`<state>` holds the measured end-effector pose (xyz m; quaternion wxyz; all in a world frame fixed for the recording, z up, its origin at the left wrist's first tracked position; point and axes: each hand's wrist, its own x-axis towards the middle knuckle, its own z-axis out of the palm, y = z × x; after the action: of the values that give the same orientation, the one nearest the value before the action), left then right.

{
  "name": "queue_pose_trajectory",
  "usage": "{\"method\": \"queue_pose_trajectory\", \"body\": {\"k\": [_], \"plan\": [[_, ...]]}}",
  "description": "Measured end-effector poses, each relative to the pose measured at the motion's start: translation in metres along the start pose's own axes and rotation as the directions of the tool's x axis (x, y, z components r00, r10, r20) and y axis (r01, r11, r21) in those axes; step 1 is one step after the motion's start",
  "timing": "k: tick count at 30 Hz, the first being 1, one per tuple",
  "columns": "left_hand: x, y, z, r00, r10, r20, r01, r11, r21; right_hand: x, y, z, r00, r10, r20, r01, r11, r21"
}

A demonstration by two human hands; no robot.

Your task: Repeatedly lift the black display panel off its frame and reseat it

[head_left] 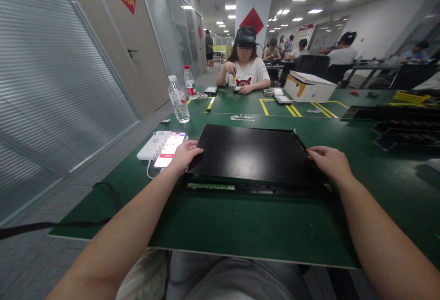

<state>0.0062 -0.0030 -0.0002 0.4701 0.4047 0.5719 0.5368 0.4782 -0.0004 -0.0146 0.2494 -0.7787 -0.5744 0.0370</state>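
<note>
A flat black screen panel point(247, 153) lies at a slight angle over a thin black frame point(278, 191) on the green table. Along the frame's near side a narrow green circuit board point(211, 186) shows. My left hand point(186, 155) grips the panel's left edge, thumb on top and the other fingers partly hidden. At the right edge, my right hand point(332, 164) is closed with thumb and fingers pinching; whether the frame's rim is also in its grasp I cannot make out.
Left of the panel, a lit phone point(170, 151) rests on a white box point(151, 146). Two water bottles, a nearer one point(179, 100) and a farther one point(189, 83), stand behind. Opposite, a person point(245, 68) works with a screwdriver. Stacked dark panels point(409, 128) occupy the right side.
</note>
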Motion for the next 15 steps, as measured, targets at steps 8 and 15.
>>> {"method": "queue_pose_trajectory", "body": {"k": [8, 15], "plan": [[0.0002, -0.0003, 0.0005, 1.0, -0.006, -0.009, 0.006, 1.0, 0.004, -0.0019, -0.0023, -0.0068, 0.999, 0.038, -0.036, -0.034, 0.993, 0.111], [0.0028, -0.0039, -0.0006, 1.0, -0.003, -0.017, 0.003, 1.0, 0.004, 0.0062, 0.0069, 0.0, 0.993, 0.059, 0.103, -0.065, 0.996, 0.063]]}}
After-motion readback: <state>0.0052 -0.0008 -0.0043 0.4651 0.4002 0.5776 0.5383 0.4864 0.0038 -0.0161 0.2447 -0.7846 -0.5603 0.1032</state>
